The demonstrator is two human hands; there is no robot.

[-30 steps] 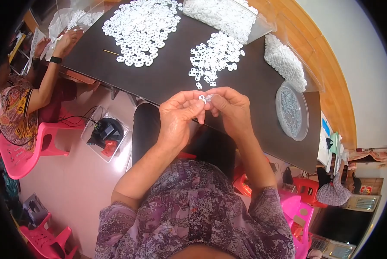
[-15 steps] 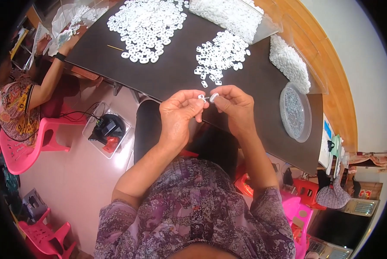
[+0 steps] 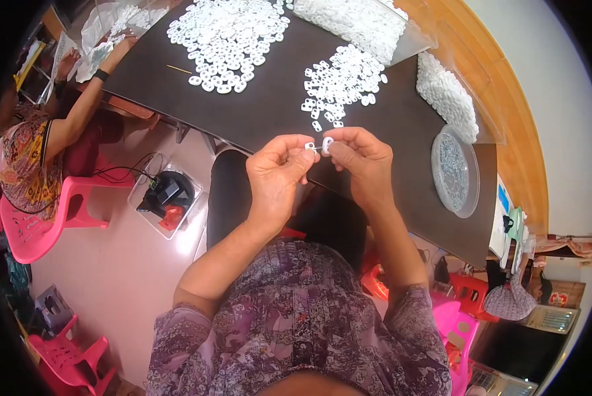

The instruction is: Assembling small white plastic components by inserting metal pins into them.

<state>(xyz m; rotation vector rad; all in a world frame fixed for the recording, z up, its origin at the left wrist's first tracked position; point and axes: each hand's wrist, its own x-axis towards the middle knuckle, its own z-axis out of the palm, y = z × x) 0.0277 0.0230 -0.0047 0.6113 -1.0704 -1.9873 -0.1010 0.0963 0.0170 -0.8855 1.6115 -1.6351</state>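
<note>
A bare strip of dark tabletop (image 3: 269, 109) is left open between the small heap of white rings (image 3: 341, 82) ahead and the large heap (image 3: 226, 36) to the left, while the right side is blocked by a round clear dish (image 3: 454, 173) and a bagged pile (image 3: 446, 96).

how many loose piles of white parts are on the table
2: a big pile at the far left and a smaller pile just beyond the hands. More white parts fill bags at the far right, so other piles may be hidden.
</note>
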